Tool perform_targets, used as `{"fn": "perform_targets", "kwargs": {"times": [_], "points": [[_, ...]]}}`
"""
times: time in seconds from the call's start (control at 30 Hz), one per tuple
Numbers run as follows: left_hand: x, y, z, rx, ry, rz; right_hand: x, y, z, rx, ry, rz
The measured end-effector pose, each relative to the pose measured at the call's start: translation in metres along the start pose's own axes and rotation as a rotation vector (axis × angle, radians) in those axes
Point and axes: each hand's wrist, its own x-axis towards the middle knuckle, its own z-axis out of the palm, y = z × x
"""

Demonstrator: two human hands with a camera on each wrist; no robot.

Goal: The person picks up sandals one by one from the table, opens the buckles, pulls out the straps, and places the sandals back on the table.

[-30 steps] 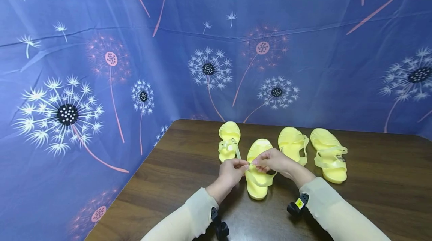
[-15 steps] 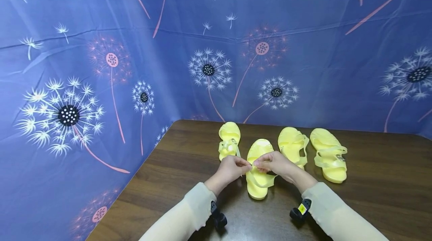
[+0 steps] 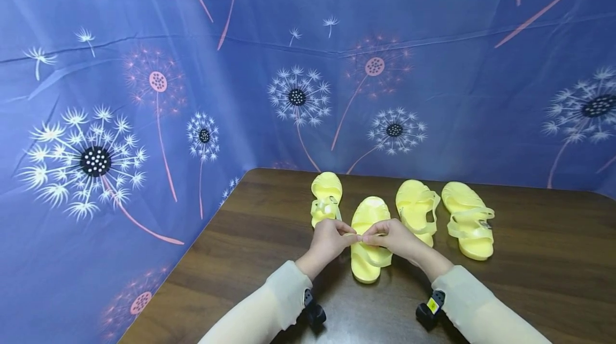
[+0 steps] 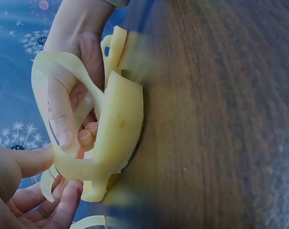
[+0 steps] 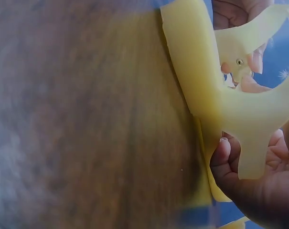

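Note:
A yellow jelly sandal (image 3: 371, 209) lies toe away on the table, under both hands. My left hand (image 3: 329, 241) pinches its strap from the left, thumb and index finger together. From the right, my right hand (image 3: 398, 237) pinches the strap too, and the fingertips of the two hands nearly meet. In the left wrist view the translucent strap (image 4: 41, 90) arches above the sandal's sole (image 4: 120, 119). A small metal stud (image 5: 239, 61) shows on the strap near the left fingers in the right wrist view. The exact fastening point is hidden by fingers.
Another yellow sandal (image 3: 326, 194) stands behind my left hand. Two more, a nearer one (image 3: 413, 197) and one farther right (image 3: 469, 221), lie to the right on the brown wooden table (image 3: 544, 247). A blue dandelion-print cloth (image 3: 457, 92) hangs behind the table.
The fingertips of both hands have drawn closer together over the strap, and the right hand has shifted slightly lower. The sandals stay where they were.

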Motion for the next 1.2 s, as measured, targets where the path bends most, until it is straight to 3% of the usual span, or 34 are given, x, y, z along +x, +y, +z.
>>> {"fn": "perform_targets", "kwargs": {"times": [0.2,0.43,0.53,0.77,1.0,1.2], "points": [[0.001,0.0,-0.001,0.039,-0.023,0.032,0.001,-0.001,0.0,-0.008,-0.025,-0.011],[0.011,0.005,-0.009,0.114,-0.192,0.044,-0.001,-0.004,-0.001,-0.004,-0.044,-0.012],[0.012,0.004,-0.01,0.099,-0.216,0.042,-0.002,-0.006,-0.002,-0.003,-0.042,-0.011],[0.009,0.003,-0.011,0.025,-0.197,0.017,-0.003,-0.009,-0.002,-0.033,-0.031,0.006],[0.003,0.001,-0.01,-0.038,-0.123,-0.009,-0.005,-0.009,-0.004,-0.06,0.002,0.016],[0.0,-0.003,-0.008,-0.113,-0.094,-0.079,-0.009,-0.006,-0.006,-0.049,0.013,0.009]]}}
